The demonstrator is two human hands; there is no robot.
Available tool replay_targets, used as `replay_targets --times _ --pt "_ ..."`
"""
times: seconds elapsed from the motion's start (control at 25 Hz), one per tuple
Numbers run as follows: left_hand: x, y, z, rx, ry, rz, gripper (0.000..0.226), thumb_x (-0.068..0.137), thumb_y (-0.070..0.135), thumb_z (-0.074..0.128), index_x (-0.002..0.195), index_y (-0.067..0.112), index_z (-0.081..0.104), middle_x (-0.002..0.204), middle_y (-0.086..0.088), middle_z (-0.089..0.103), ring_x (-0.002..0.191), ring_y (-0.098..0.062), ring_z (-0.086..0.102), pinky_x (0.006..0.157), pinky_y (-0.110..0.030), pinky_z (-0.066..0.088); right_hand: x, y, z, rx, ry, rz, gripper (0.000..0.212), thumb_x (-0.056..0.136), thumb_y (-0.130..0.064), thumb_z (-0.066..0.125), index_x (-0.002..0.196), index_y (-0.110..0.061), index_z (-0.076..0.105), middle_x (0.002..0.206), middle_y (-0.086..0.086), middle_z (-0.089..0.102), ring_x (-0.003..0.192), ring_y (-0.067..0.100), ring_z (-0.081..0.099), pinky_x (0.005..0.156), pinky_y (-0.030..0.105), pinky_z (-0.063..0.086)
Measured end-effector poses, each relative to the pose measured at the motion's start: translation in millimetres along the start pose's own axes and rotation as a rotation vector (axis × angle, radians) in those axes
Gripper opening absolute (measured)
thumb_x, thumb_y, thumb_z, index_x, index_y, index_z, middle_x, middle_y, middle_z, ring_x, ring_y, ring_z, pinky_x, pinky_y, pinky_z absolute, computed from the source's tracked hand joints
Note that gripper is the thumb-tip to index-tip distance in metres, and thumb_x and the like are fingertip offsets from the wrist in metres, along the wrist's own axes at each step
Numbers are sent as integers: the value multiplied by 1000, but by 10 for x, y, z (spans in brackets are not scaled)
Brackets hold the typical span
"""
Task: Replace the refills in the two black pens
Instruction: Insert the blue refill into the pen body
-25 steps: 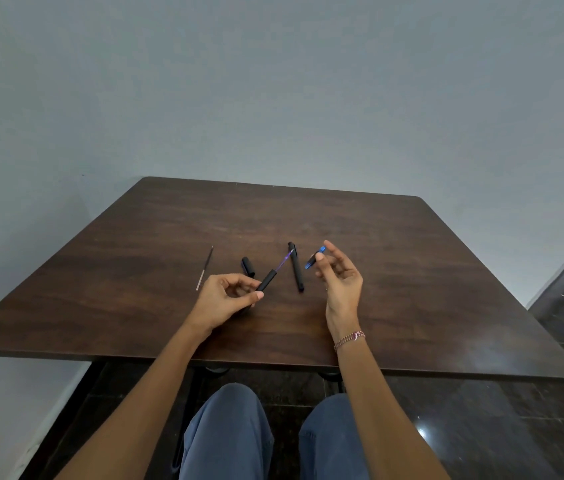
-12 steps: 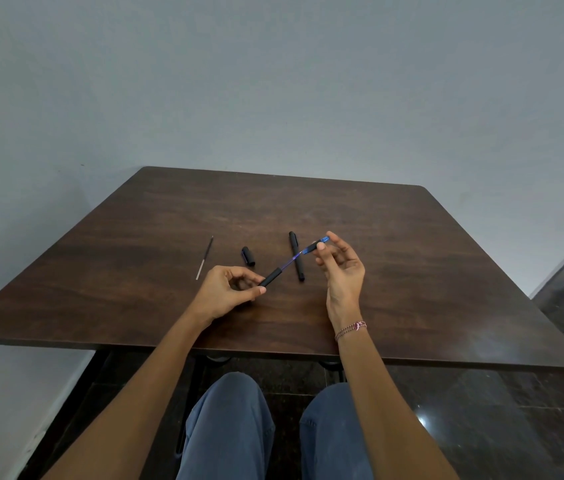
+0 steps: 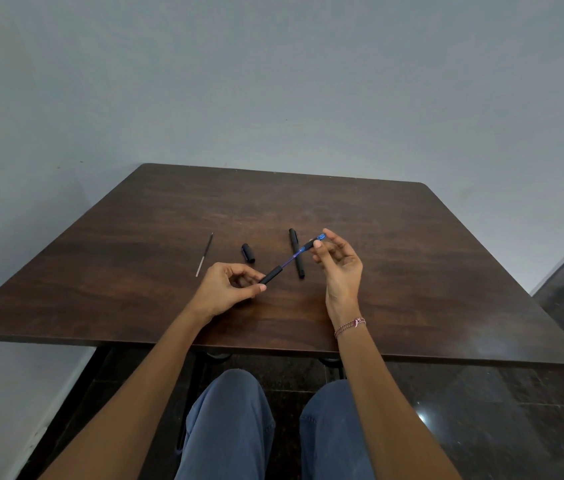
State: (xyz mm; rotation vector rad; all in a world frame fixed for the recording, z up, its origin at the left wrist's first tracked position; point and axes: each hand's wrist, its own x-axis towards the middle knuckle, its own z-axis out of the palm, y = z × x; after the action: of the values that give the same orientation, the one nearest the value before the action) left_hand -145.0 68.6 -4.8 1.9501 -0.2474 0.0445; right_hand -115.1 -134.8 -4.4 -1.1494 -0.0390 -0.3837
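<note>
A dark brown wooden table (image 3: 412,271) with rounded corners stands in front of a plain grey-blue wall (image 3: 273,81). Below its near edge sit knees in blue trousers (image 3: 228,427), over glossy black floor tiles (image 3: 516,427) that catch a glint of light.

This is a plain, sparsely furnished indoor room; whether it is a home or an office cannot be told. A dark wood-grain table (image 3: 412,271) stands against a bare, pale grey wall (image 3: 273,81) on a floor (image 3: 481,427) of dark polished stone tiles that mirror a bright light. A black pen (image 3: 293,240) lies on the tabletop, as on a writing desk.
</note>
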Motion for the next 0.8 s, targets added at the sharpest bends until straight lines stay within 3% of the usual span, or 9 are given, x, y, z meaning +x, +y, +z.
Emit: replay_targets --times 0.4,0.68,0.8 --pt "3 -4 29 24 61 31 16 73 13 79 85 22 73 75 -3 71 69 -13 64 68 -24 54 -45 31 38 -151 -254 26 24 79 -1 70 99 -13 66 77 -4 70 75 9 67 71 22 55" --pt "22 50 74 83 97 47 19 72 15 79 82 29 71 76 2 71 68 -3 63 66 -14 51 -18 44 43 -101 -240 69 19 83 0 67 100 -6 62 84 3 75 87 16 70 72 22 55" --pt "56 91 173 65 83 26 17 72 14 80 83 24 72 72 3 71 66 -5 65 66 -17 52 -10 37 31 -90 -223 69 18 83 -1 67 98 -9 62 78 3 75 80 15 69 68 21 54"
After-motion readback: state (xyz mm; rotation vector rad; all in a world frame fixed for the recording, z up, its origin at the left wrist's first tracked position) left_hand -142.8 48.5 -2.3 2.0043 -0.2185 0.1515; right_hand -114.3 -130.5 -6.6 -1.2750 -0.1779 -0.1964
